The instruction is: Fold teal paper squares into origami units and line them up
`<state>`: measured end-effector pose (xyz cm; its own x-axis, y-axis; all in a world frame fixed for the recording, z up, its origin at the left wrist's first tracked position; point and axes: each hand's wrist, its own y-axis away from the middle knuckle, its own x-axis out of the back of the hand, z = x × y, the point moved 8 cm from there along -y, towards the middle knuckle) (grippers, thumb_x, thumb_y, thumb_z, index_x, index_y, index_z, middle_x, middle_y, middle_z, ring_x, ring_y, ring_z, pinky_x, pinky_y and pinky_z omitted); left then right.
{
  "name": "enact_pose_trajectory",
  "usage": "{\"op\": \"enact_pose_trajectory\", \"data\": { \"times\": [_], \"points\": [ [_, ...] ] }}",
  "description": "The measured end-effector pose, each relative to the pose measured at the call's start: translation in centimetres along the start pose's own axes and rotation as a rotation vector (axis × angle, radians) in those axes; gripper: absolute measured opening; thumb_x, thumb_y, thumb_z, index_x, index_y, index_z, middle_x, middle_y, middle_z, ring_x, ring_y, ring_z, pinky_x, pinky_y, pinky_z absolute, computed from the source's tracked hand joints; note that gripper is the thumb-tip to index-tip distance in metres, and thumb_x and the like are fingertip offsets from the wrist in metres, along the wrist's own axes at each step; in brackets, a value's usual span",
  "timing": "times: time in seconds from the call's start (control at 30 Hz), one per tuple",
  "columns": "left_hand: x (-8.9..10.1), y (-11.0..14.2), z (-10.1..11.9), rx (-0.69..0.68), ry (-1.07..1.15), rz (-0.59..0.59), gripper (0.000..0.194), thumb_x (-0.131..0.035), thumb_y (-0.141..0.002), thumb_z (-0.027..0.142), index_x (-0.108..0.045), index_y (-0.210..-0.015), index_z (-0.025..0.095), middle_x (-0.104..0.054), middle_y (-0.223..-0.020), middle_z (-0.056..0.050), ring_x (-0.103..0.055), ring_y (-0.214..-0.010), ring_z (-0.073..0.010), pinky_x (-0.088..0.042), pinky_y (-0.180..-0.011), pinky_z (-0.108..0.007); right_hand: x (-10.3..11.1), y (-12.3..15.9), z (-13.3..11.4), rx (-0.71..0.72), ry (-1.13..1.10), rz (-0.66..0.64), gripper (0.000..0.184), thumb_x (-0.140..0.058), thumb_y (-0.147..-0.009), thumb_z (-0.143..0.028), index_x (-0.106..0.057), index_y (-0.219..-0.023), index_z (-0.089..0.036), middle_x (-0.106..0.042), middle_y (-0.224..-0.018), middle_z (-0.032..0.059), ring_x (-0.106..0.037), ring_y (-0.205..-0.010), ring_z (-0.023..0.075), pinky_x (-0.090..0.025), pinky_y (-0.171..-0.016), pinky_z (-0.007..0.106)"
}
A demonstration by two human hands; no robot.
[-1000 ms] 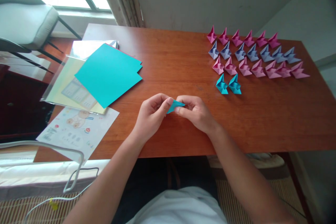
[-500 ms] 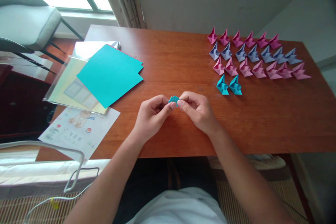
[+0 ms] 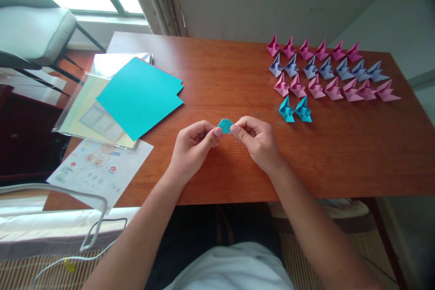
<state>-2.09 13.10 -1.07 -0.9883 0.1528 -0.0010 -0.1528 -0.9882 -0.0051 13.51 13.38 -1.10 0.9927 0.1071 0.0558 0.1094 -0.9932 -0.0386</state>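
Note:
Between my two hands, just above the wooden table, is a small piece of folded turquoise paper. My left hand pinches its left edge between thumb and fingers. The right edge is pinched the same way by my right hand. Fingertips behind the paper are partly hidden. To the right stand two finished-looking turquoise origami pieces, side by side. Behind them are rows of pink origami pieces, lilac origami pieces and magenta origami pieces, several in each.
Turquoise paper sheets lie at the left on clear plastic packets. A printed white sheet overlaps the table's left front corner. Beyond that side are a chair and a white metal tube frame with a cable.
My thumbs have moved slightly apart, and more of the folded turquoise paper's face shows between them. Both hands keep hold of it. The whole view has shifted slightly.

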Motion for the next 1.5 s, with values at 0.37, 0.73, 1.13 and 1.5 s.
{"op": "enact_pose_trajectory", "data": {
  "times": [0.37,0.73,1.13,1.5],
  "points": [
    [0.1,-0.1,-0.6,0.004,0.006,0.014,0.026,-0.084,-0.080,0.037,-0.068,-0.076,0.016,-0.064,-0.069,0.000,-0.053,-0.062,-0.0107,-0.040,-0.057,-0.023,-0.7,0.0,0.1,0.082,0.128,-0.039,0.008,-0.070,-0.090,-0.029,-0.070,-0.087,-0.022,-0.071,-0.086,0.0007,-0.065,-0.077,0.0151,-0.050,-0.068,0.029],
    [0.5,-0.2,0.1,-0.127,-0.163,0.080,0.007,-0.078,-0.084,0.025,-0.075,-0.083,0.019,-0.073,-0.082,-0.002,-0.066,-0.075,-0.0152,-0.052,-0.068,-0.026,-0.6,-0.1,-0.6,0.164,0.265,-0.023,0.006,-0.070,-0.089,-0.021,-0.071,-0.083,-0.022,-0.070,-0.080,-0.0008,-0.061,-0.070,0.0129,-0.047,-0.061,0.026],
    [0.9,0.0,1.1,-0.250,-0.497,0.155,0.010,-0.067,-0.090,0.021,-0.077,-0.091,0.021,-0.076,-0.094,-0.004,-0.068,-0.077,-0.0145,-0.050,-0.061,-0.023,-0.1,-0.4,-0.5,0.223,0.503,-0.006,0.005,-0.067,-0.093,-0.022,-0.071,-0.092,-0.024,-0.072,-0.090,0.0025,-0.064,-0.078,0.0163,-0.049,-0.064,0.028],
    [-0.1,0.1,0.8,-0.286,-0.722,0.095,0.014,-0.061,-0.091,0.018,-0.075,-0.092,0.020,-0.073,-0.091,-0.005,-0.065,-0.073,-0.0153,-0.049,-0.066,-0.026,-0.9,-0.2,-0.4,0.311,0.642,-0.052,0.009,-0.065,-0.094,-0.019,-0.072,-0.095,-0.024,-0.067,-0.091,0.0042,-0.063,-0.088,0.0196,-0.051,-0.077,0.033]
  ]
}}
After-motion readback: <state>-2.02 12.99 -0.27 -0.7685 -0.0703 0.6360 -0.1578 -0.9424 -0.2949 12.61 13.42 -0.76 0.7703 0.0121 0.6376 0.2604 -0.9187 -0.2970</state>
